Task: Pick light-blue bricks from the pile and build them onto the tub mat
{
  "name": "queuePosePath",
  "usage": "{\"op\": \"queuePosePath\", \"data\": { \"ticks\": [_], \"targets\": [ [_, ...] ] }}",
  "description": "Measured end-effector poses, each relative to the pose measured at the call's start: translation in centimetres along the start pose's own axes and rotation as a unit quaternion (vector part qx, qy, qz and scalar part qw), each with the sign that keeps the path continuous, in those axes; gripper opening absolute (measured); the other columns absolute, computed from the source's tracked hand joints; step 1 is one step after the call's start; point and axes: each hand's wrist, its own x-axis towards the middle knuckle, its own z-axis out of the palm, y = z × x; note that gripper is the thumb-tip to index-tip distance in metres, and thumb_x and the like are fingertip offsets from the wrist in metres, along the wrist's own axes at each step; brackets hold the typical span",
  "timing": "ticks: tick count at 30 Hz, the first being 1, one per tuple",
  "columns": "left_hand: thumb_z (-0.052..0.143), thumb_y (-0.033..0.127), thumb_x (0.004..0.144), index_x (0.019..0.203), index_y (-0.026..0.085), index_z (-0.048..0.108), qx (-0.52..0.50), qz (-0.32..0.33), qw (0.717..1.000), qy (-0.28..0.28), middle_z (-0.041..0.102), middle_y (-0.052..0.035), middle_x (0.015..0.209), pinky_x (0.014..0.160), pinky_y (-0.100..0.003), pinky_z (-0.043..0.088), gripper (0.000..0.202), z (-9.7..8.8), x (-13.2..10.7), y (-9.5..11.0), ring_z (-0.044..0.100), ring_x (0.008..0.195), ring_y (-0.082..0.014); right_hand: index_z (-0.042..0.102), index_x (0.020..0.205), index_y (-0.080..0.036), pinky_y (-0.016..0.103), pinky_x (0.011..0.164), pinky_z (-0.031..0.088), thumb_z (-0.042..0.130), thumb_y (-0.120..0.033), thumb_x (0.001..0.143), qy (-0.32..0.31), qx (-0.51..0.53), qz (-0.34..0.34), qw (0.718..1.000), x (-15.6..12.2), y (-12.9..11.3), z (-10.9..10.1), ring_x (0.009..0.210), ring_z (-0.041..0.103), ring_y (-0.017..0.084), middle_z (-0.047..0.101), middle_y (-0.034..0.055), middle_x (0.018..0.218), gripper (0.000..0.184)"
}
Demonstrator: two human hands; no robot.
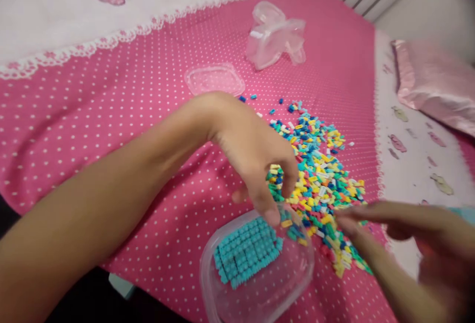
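My left hand [256,160] reaches in from the left and curls over the far rim of a clear plastic container [256,308]. Its thumb lies at the rim, with the other fingers bent on the outer side. Inside the container sits a block of turquoise bricks [247,251] set in tight rows. On the right, my right hand [404,244] is slightly blurred, thumb and forefinger closed together above the pile of small coloured building bricks [319,174]. Whatever is between those fingertips is too small to make out.
A pink dotted cloth [148,90] lies under everything. Farther back are a clear plastic lid [215,79] and a crumpled-looking clear plastic piece [274,36]. A few loose bricks are scattered beyond the pile. A shiny pink pillow [438,80] rests at the right.
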Motion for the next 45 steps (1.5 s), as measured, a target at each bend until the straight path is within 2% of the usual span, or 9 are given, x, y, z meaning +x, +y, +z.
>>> {"op": "queuePosePath", "data": {
  "ticks": [2,5,7,9,16,23,30,39,45],
  "targets": [
    [0.068,0.032,0.089,0.11,0.026,0.076,-0.012,0.036,0.998,0.054,0.075,0.0049,0.07,0.059,-0.024,0.045,0.023,-0.7,-0.1,-0.8,0.068,0.062,-0.0148,0.076,0.086,-0.034,0.04,0.064,0.041,0.082,-0.054,0.078,0.13,0.03,0.061,0.989,1.3,1.3,0.9,0.065,0.058,0.024,0.07,0.0025,0.076,0.023],
    [0.061,0.035,0.093,0.105,0.024,0.076,0.071,0.071,0.97,0.223,0.074,0.0021,0.076,0.063,-0.024,0.044,0.022,-1.5,0.8,-2.3,0.066,0.065,-0.0142,0.073,0.088,-0.026,0.039,0.075,0.048,0.074,-0.037,0.084,0.16,0.084,0.093,0.979,3.1,2.8,2.8,0.077,0.065,0.022,0.073,0.0025,0.083,0.012],
    [0.061,0.032,0.093,0.104,0.022,0.076,0.186,0.039,0.923,0.336,0.073,-0.0001,0.081,0.066,-0.026,0.043,0.021,-1.5,2.0,-3.2,0.065,0.07,-0.0146,0.072,0.091,-0.024,0.039,0.08,0.051,0.071,-0.034,0.085,0.141,0.13,0.112,0.975,3.8,3.8,3.9,0.083,0.067,0.022,0.075,0.0028,0.088,0.012],
    [0.059,0.024,0.093,0.1,0.02,0.076,0.262,0.007,0.879,0.398,0.075,-0.0031,0.088,0.073,-0.028,0.043,0.019,-1.3,3.1,-4.0,0.066,0.078,-0.0167,0.073,0.095,-0.023,0.039,0.082,0.052,0.069,-0.035,0.087,0.116,0.159,0.126,0.972,4.1,4.5,4.6,0.085,0.068,0.022,0.076,0.0035,0.093,0.015],
    [0.056,0.021,0.101,0.108,0.02,0.076,0.306,0.012,0.862,0.405,0.073,-0.0079,0.11,0.089,-0.032,0.048,0.021,-1.1,4.4,-4.9,0.067,0.101,-0.0209,0.078,0.102,-0.026,0.046,0.094,0.05,0.061,-0.037,0.094,0.048,0.187,0.103,0.976,4.1,4.6,5.9,0.103,0.067,0.027,0.078,0.0059,0.106,0.022],
    [0.065,0.022,0.099,0.101,0.022,0.078,0.367,-0.012,0.864,0.345,0.074,-0.0048,0.1,0.082,-0.03,0.043,0.013,-1.0,4.8,-4.9,0.066,0.091,-0.0186,0.079,0.109,-0.025,0.052,0.105,0.047,0.057,-0.036,0.095,-0.001,0.205,0.078,0.976,4.3,4.4,7.2,0.116,0.068,0.03,0.078,0.0085,0.119,0.028],
    [0.07,0.025,0.097,0.116,0.032,0.075,0.444,-0.026,0.839,0.314,0.071,-0.0053,0.115,0.087,-0.035,0.035,0.021,-0.6,5.4,-4.4,0.062,0.105,-0.023,0.076,0.115,-0.027,0.051,0.106,0.046,0.056,-0.037,0.097,-0.023,0.206,0.087,0.975,4.2,4.1,7.1,0.117,0.066,0.03,0.076,0.0074,0.121,0.028],
    [0.065,0.031,0.1,0.112,0.025,0.075,0.474,-0.067,0.811,0.336,0.066,-0.0112,0.118,0.086,-0.038,0.035,0.017,0.0,5.5,-4.4,0.06,0.104,-0.0262,0.076,0.116,-0.026,0.05,0.105,0.045,0.057,-0.038,0.097,-0.041,0.213,0.094,0.972,4.1,3.9,7.1,0.117,0.064,0.03,0.075,0.0076,0.12,0.029],
    [0.065,0.027,0.099,0.106,0.03,0.078,0.467,-0.04,0.814,0.343,0.065,-0.0092,0.127,0.091,-0.04,0.036,0.014,0.3,6.0,-4.4,0.058,0.115,-0.0286,0.076,0.113,-0.028,0.046,0.103,0.048,0.057,-0.038,0.098,-0.053,0.232,0.082,0.968,4.1,3.4,7.0,0.117,0.065,0.027,0.075,0.0056,0.121,0.026]
  ]
}}
